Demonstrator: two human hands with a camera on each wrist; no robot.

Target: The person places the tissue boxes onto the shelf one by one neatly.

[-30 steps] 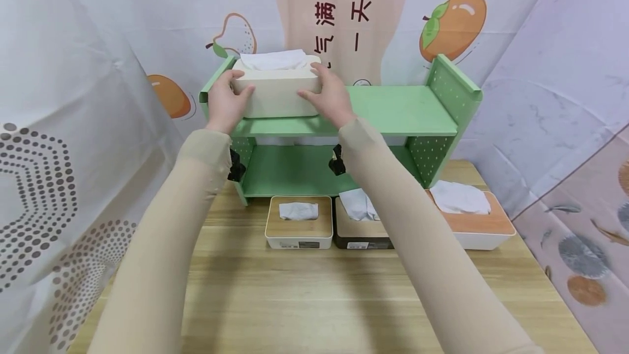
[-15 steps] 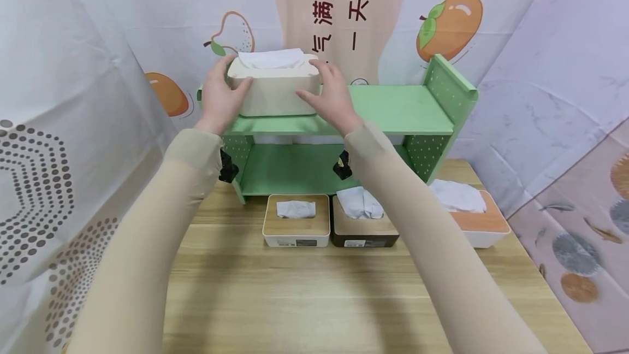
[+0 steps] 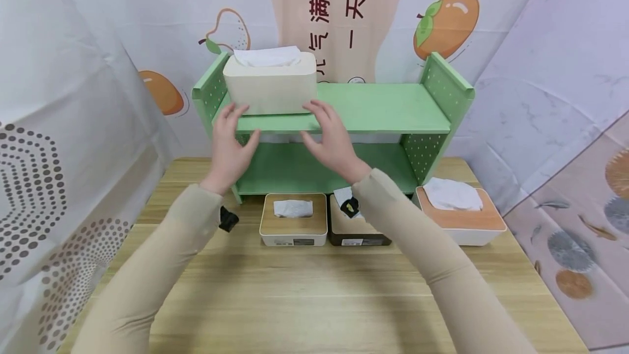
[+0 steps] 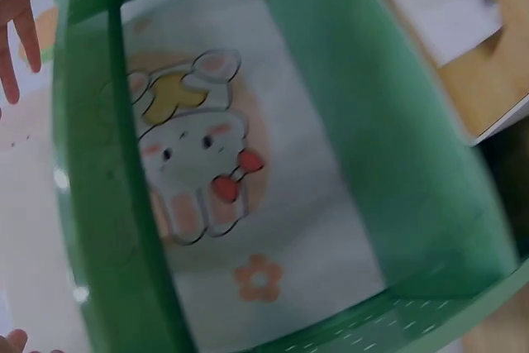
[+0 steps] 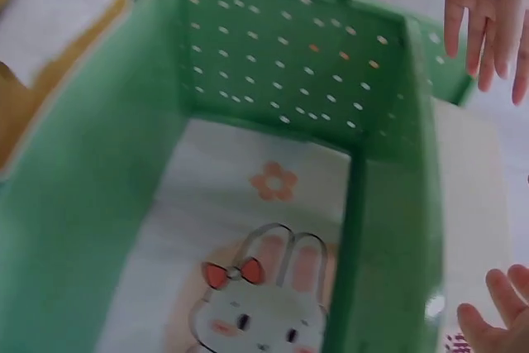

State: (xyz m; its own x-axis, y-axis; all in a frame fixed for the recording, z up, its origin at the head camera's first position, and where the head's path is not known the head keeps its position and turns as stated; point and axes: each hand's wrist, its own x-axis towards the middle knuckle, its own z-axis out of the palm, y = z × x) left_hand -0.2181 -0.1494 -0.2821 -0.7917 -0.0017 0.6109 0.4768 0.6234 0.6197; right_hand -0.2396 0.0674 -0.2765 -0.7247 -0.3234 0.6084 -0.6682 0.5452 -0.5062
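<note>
A cream tissue box (image 3: 270, 90) with a white tissue sticking out of its top stands at the left end of the green shelf's (image 3: 388, 107) upper board. Below and in front of it, my left hand (image 3: 230, 149) is spread, fingertips overlapping the box's lower left corner in the head view. My right hand (image 3: 336, 141) mirrors it at the lower right corner, thumb apart from the fingers. Neither hand holds anything. Both wrist views look into the green shelf (image 5: 388, 204), with the pale box (image 5: 471, 204) and open fingers at the side.
On the wooden table (image 3: 295, 299), a white tissue box with a wooden lid (image 3: 295, 229), a black one (image 3: 354, 227) and a wider white one with an orange-brown lid (image 3: 462, 222) line up before the shelf. A printed curtain (image 3: 516, 124) hangs behind and around.
Both hands have let go of the cream tissue box and drawn down and back towards me. The box stays on the left of the upper board.
</note>
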